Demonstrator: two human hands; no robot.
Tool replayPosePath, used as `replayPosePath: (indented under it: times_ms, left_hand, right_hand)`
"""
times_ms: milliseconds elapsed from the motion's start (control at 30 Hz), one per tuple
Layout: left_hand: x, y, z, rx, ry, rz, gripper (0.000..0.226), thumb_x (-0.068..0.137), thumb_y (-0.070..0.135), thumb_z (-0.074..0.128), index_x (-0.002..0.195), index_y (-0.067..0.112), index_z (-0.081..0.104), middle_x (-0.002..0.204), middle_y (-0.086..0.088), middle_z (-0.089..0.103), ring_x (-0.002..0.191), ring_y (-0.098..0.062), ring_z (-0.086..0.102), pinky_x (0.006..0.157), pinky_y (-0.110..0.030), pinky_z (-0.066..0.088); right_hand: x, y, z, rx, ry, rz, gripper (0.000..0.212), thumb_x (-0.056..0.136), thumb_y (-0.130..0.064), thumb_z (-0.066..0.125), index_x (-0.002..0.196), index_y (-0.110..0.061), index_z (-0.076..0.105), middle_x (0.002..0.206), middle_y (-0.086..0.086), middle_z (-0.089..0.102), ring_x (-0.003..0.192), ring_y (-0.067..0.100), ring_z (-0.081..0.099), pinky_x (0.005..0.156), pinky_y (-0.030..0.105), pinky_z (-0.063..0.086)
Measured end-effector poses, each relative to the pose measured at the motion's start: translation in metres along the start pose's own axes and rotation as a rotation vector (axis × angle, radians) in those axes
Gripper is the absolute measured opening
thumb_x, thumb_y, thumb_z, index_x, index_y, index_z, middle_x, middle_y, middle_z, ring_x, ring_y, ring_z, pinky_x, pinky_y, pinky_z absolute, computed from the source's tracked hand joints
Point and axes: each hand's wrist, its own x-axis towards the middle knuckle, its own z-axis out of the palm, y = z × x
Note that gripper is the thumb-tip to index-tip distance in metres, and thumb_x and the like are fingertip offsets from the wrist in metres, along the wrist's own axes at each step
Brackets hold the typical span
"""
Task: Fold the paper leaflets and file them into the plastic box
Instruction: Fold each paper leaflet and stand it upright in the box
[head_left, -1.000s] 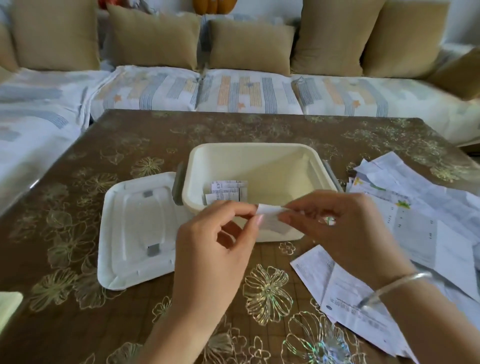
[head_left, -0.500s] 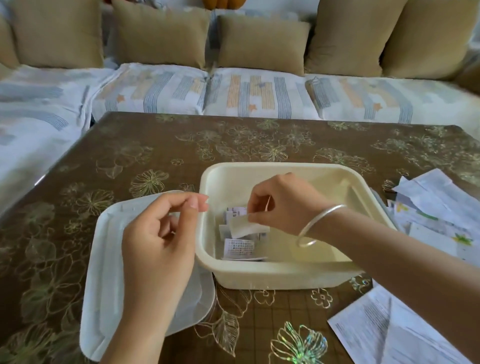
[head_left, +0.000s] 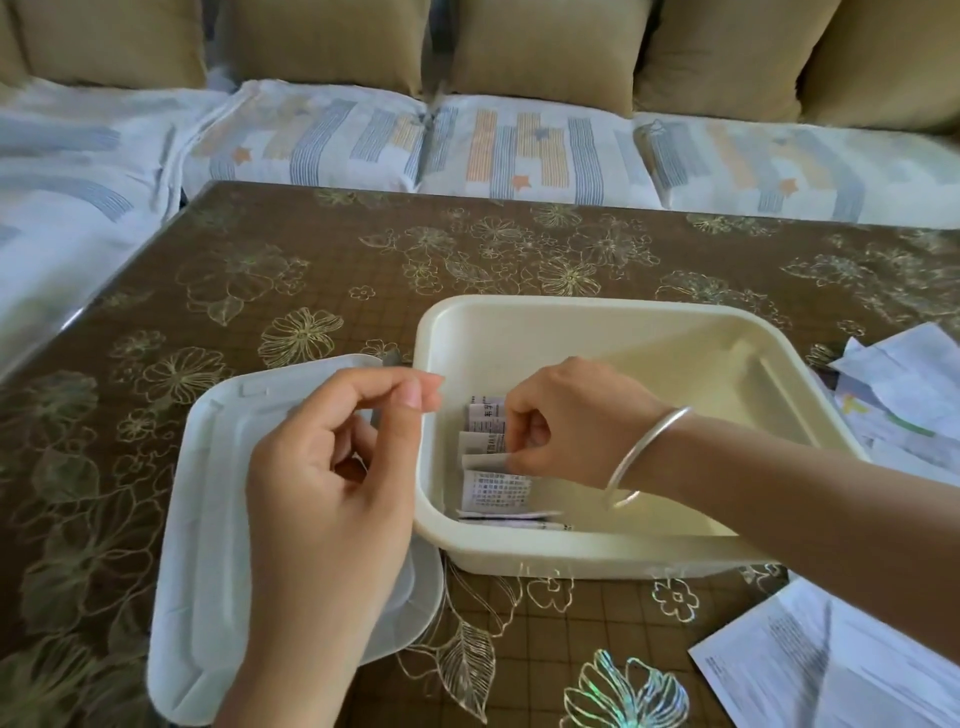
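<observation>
Head view: a small folded white paper leaflet (head_left: 485, 460) is being pinched at its right edge between the thumb and curled fingers of the right hand (head_left: 566, 415), which is being held low inside the cream rectangular plastic box (head_left: 571, 306), towards its near-left corner. The leaflet is being placed among the other folded printed leaflets (head_left: 498, 491) already filed in a row along the box's left wall. The left hand (head_left: 332, 467) is being held above the white plastic lid (head_left: 208, 493), just beside the box's left rim, with its fingers loosely curled, the thumb tip close to the forefinger tip, and nothing gripped. Unfolded white paper sheets (head_left: 904, 400) are being left on the brown flower-patterned table (head_left: 311, 249) to the right, well apart from the row, so much of the task is judged to be outstanding. For this filing step to be done well, the leaflet is best lowered flat against its neighbour so that the row is not being knocked over. The pinch is best released only once the lower edge is being borne by the box floor. The idle hand could be used to steady the row.
</observation>
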Motion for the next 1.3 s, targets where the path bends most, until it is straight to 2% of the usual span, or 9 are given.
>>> replayPosePath:
  times_ms: [167,400,600,800,933,1033,1100,1200,1300]
  left_hand:
    - [0.000,0.002,-0.001,-0.001,-0.005,-0.018,0.014,0.091,0.034,0.055,0.089,0.033,0.069,0.086,0.018,0.071,0.074,-0.023,0.063,0.066,-0.032,0.051]
    - [-0.006,0.016,-0.013,0.026,-0.011,0.012,0.016,0.092,0.030,0.054,0.091,0.027,0.070,0.086,0.017,0.071,0.060,-0.023,0.055,0.053,-0.043,0.046]
    - [-0.022,0.042,-0.014,-0.016,-0.045,0.049,0.015,0.093,0.029,0.055,0.090,0.026,0.070,0.083,0.018,0.070,0.054,-0.018,0.051,0.047,-0.025,0.043]
    - [-0.060,0.069,0.017,-0.056,-0.214,0.099,0.015,0.093,0.025,0.057,0.090,0.023,0.071,0.083,0.015,0.071,0.052,-0.016,0.053,0.046,-0.019,0.039]
    - [-0.087,0.071,0.029,-0.022,-0.322,0.053,0.016,0.096,0.030,0.056,0.091,0.028,0.070,0.084,0.018,0.071,0.054,-0.018,0.056,0.048,-0.031,0.048]
    - [-0.107,0.063,0.035,0.048,-0.413,-0.050,0.013,0.090,0.032,0.057,0.088,0.033,0.070,0.083,0.022,0.070,0.056,-0.015,0.056,0.054,-0.031,0.051]
    - [-0.122,0.061,0.041,0.095,-0.465,-0.084,0.013,0.090,0.032,0.058,0.086,0.034,0.070,0.082,0.022,0.070,0.057,-0.013,0.057,0.055,-0.030,0.051]
    - [-0.142,0.064,0.048,0.125,-0.517,-0.104,0.013,0.091,0.028,0.060,0.085,0.034,0.071,0.080,0.022,0.070,0.057,-0.013,0.059,0.057,-0.037,0.054]
    - [-0.157,0.068,0.054,0.137,-0.553,-0.125,0.013,0.091,0.029,0.060,0.085,0.033,0.071,0.079,0.021,0.070,0.056,-0.013,0.060,0.059,-0.038,0.054]
  right_hand:
    - [-0.002,-0.002,-0.003,-0.034,0.021,-0.005,0.015,0.077,-0.046,0.069,0.072,-0.035,0.060,0.066,-0.017,0.052,0.072,0.009,0.056,0.053,0.020,0.035]
    - [-0.013,0.003,-0.021,0.069,0.046,0.041,0.016,0.076,-0.042,0.074,0.087,-0.032,0.068,0.071,-0.015,0.061,0.063,-0.002,0.052,0.060,0.021,0.041]
    - [-0.073,0.013,-0.051,0.257,0.312,0.083,0.002,0.082,-0.037,0.069,0.081,-0.035,0.068,0.068,-0.014,0.062,0.050,0.000,0.049,0.058,0.016,0.045]
    - [-0.156,0.032,-0.047,0.401,0.557,0.154,0.004,0.080,-0.031,0.068,0.080,-0.029,0.070,0.062,-0.009,0.064,0.047,0.004,0.048,0.054,0.015,0.038]
    - [-0.215,0.068,-0.015,0.352,0.662,0.388,0.013,0.081,-0.027,0.069,0.070,-0.034,0.065,0.059,-0.011,0.064,0.046,0.005,0.049,0.048,0.014,0.037]
    - [-0.244,0.100,0.028,0.151,0.559,0.587,0.021,0.084,-0.030,0.068,0.070,-0.040,0.056,0.081,-0.007,0.065,0.072,0.018,0.060,0.061,0.032,0.047]
    - [-0.258,0.106,0.044,0.088,0.431,0.586,0.002,0.084,-0.039,0.063,0.084,-0.038,0.062,0.101,-0.003,0.063,0.094,0.025,0.059,0.071,0.040,0.051]
    - [-0.265,0.105,0.053,0.037,0.190,0.513,0.048,0.076,-0.067,0.054,0.113,-0.038,0.059,0.129,-0.012,0.055,0.120,0.016,0.048,0.095,0.039,0.046]
    - [-0.266,0.101,0.062,-0.010,0.156,0.465,0.071,0.072,-0.074,0.055,0.134,-0.040,0.043,0.145,-0.018,0.039,0.134,0.008,0.036,0.109,0.034,0.033]
